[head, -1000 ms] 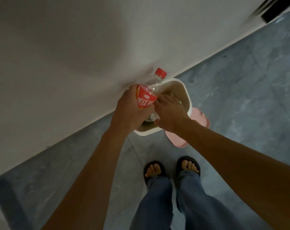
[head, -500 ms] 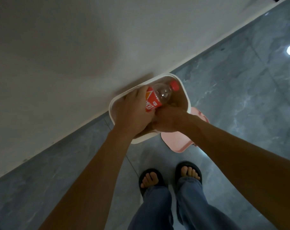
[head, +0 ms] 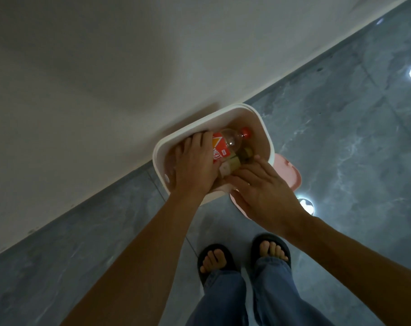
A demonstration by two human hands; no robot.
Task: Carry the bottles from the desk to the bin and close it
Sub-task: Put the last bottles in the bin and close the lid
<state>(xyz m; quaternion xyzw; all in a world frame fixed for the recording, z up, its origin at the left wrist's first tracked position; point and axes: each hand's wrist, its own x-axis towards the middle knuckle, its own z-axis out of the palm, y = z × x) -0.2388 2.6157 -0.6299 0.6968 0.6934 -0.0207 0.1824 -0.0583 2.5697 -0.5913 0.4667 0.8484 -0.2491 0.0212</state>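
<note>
Bottles going into the bin (head: 269,147)

Left hand (head: 195,164) clasps the red-labelled bottle (head: 225,144) mid-frame; right hand (head: 263,191), fingers spread, touches a second bottle (head: 232,164).

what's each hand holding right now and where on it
The left hand lies over the red-label bottle at its lower body, inside the bin. The right hand has its fingertips on a second bottle; whether either grip is closed cannot be told.

Red-capped bottles (head: 230,143) lying inside open white bin (head: 265,135)
</note>
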